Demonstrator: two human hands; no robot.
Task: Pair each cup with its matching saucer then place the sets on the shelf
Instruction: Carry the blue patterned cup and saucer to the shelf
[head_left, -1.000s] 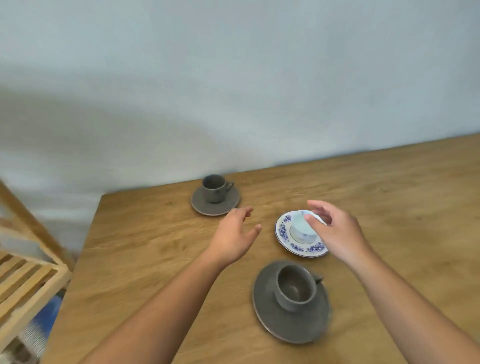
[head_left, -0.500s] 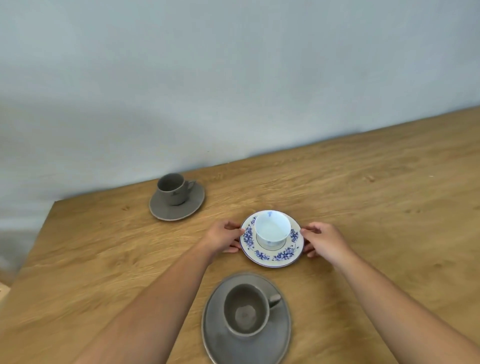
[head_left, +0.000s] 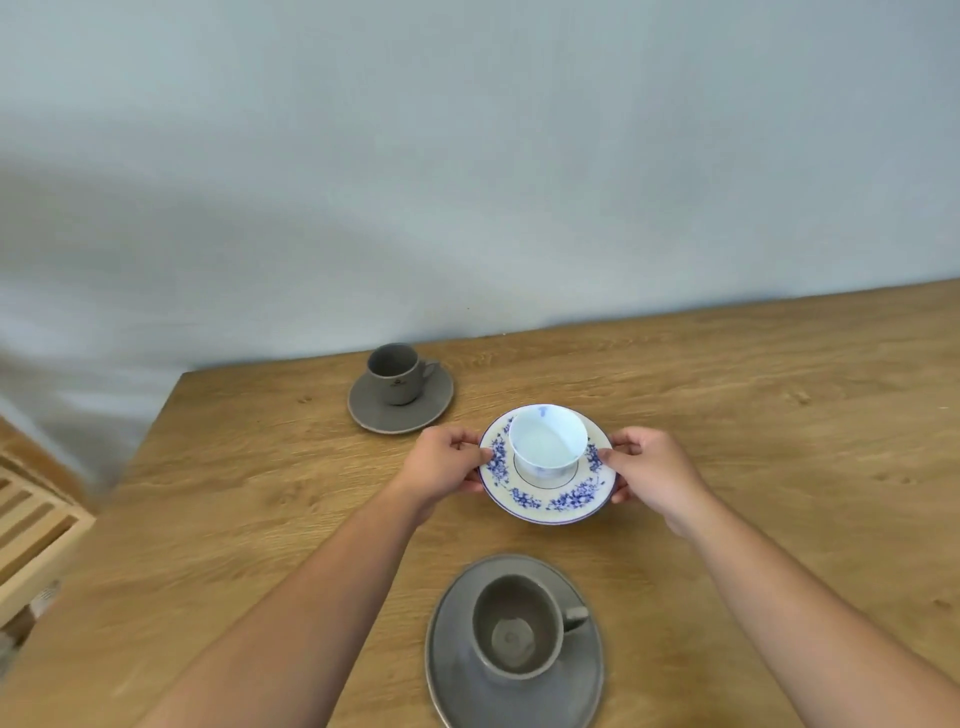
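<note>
Over wooden tabletop (head_left: 779, 441), left hand (head_left: 441, 462) and right hand (head_left: 649, 467) gripping opposite rims of blue-flowered white porcelain saucer (head_left: 545, 501) carrying white handleless cup (head_left: 548, 441).

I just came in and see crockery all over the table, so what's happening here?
A person is sorting cups onto matching saucers. The left hand and right hand grip opposite edges of the blue floral saucer, with the white cup sitting on it. Two grey cup-and-saucer sets rest on the wooden table: the far grey set and the near grey set. The slatted wooden shelf stands at the left.
</note>
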